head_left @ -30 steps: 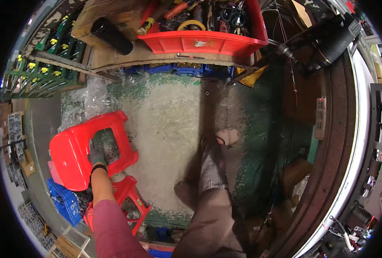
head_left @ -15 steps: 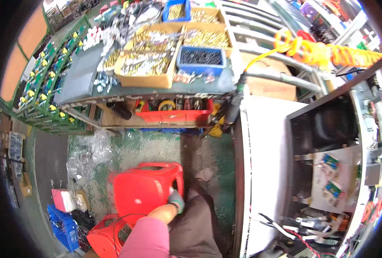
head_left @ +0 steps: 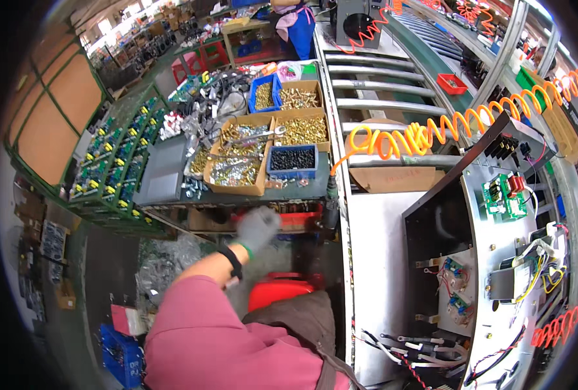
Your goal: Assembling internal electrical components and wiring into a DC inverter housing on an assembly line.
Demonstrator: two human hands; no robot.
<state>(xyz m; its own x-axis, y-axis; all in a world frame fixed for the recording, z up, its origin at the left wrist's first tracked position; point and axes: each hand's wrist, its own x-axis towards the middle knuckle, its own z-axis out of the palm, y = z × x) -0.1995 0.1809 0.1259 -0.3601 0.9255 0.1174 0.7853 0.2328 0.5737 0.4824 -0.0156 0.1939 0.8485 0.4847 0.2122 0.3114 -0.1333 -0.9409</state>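
Note:
My left hand (head_left: 258, 229), in a grey glove with a dark band on the wrist, is raised in front of the workbench (head_left: 289, 194). Motion smears its fingers, and I make out nothing held in it. Below it a red plastic stool (head_left: 277, 290) shows partly, covered by my dark-clad leg. Nearest beyond the hand are a cardboard box of metal hardware (head_left: 237, 172) and a blue bin of black screws (head_left: 292, 159). A wrench (head_left: 256, 137) lies across the boxes. My right hand is out of view.
Right of me stands a metal cabinet (head_left: 432, 221) with circuit boards and wiring, on a roller line (head_left: 380, 104). An orange coiled air hose (head_left: 419, 136) stretches above it. Green racks of circuit boards (head_left: 116, 156) are at the left; a blue crate (head_left: 120, 354) lies lower left.
My left hand has left the red stool and risen toward the bench. The stool now sits lower in view, mostly behind my leg. The view has tilted up, showing more of the far workshop.

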